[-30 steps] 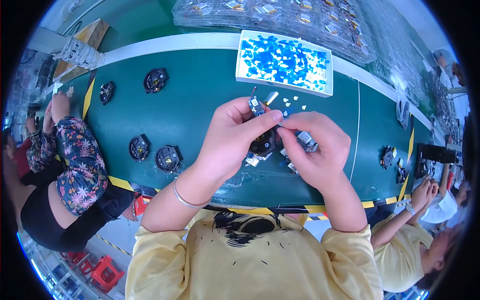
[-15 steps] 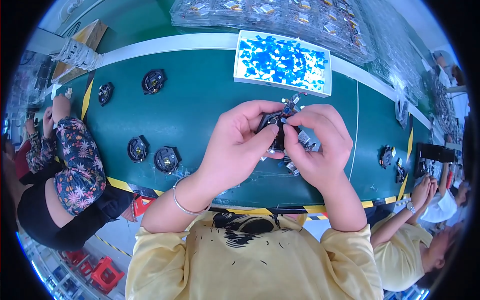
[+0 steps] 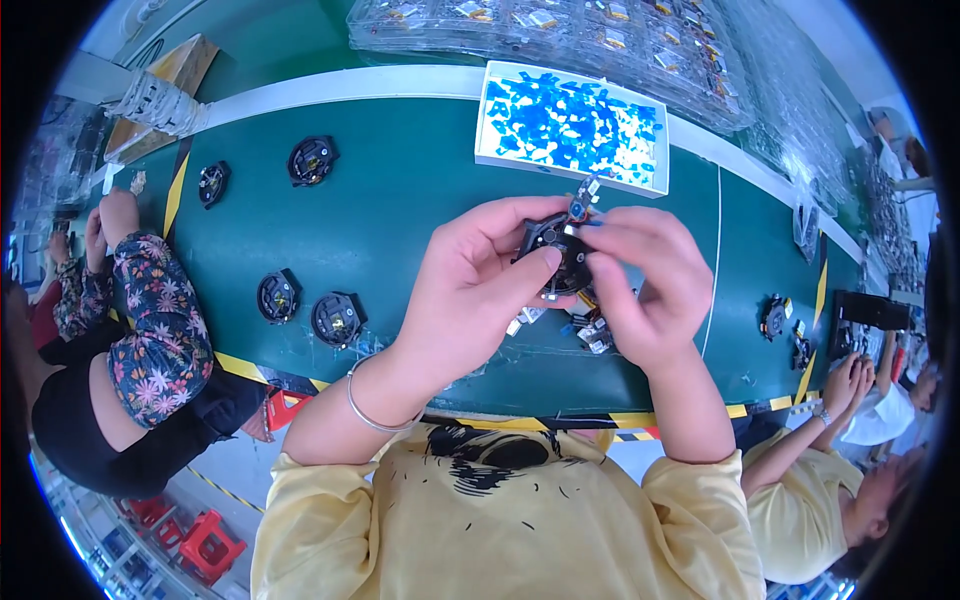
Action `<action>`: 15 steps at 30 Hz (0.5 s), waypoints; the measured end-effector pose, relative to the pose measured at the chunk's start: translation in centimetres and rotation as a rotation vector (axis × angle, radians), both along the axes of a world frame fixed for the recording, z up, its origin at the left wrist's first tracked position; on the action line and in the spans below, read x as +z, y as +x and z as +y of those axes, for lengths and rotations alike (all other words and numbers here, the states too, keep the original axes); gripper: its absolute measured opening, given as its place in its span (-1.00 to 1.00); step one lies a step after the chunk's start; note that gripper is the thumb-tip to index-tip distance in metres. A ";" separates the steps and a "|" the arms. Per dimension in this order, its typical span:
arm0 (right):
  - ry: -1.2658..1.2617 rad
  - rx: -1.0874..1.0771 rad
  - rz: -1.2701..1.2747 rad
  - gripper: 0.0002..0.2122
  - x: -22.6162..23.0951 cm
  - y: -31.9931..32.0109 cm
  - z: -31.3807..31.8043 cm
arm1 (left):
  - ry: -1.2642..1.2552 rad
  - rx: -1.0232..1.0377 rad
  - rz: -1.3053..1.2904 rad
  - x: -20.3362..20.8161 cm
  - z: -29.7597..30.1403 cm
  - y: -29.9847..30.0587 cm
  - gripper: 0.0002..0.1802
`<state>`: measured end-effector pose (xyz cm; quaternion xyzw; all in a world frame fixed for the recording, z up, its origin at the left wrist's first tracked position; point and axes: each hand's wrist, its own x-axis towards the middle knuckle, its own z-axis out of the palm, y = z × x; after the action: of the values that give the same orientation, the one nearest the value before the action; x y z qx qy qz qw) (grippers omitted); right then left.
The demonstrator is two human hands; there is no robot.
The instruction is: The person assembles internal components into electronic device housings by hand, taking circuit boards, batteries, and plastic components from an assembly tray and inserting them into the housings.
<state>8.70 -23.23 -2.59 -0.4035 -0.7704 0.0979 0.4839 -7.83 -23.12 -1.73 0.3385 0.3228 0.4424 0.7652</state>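
A big green surface [image 3: 420,190] goes across the middle of the frame. Clear trays [image 3: 430,40] sit at the top, and a white box [image 3: 520,166] full of blue and white bits is at the upper middle, just as they were before.

The left hand [image 3: 470,275] is in the middle. Its grip pinches a round black case [image 3: 572,262], with the thumb on the front. The right hand [image 3: 662,285] is just right of the case. Half a second ago its thumb and finger were close together at the case. Now the thumb has slid down and right, so there is more space between the tips. The finger is by the top edge of the case. I cannot tell if this grip pinches anything.

More of the case's front shows now. Four other black cases [image 3: 338,318] stay put on the left side.

Loose parts [image 3: 592,328] lie under the hands. A small board [image 3: 582,200] sticks up from the top of the case. One second ago it was further left, over the left hand.
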 end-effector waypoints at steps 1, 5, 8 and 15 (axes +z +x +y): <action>-0.196 0.007 0.274 -0.87 -0.4 0.1 -0.5 | 0.014 0.011 0.013 0.0 0.0 0.1 -0.62; -0.666 0.122 0.682 -0.86 -0.2 0.0 -0.7 | 0.057 0.016 0.053 -0.5 0.0 0.3 -0.60; -0.824 0.204 0.788 -0.90 -0.7 -0.2 -0.7 | 0.113 0.012 0.032 -0.9 -0.2 0.6 -0.58; -0.893 0.216 0.906 -0.95 -1.2 -0.5 -0.8 | 0.309 0.034 0.145 -1.7 -0.4 1.2 -0.56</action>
<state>8.25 -24.06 -3.81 -0.4048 -0.4108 0.6181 0.5341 -6.62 -23.47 -3.47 0.4776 0.3111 0.4740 0.6711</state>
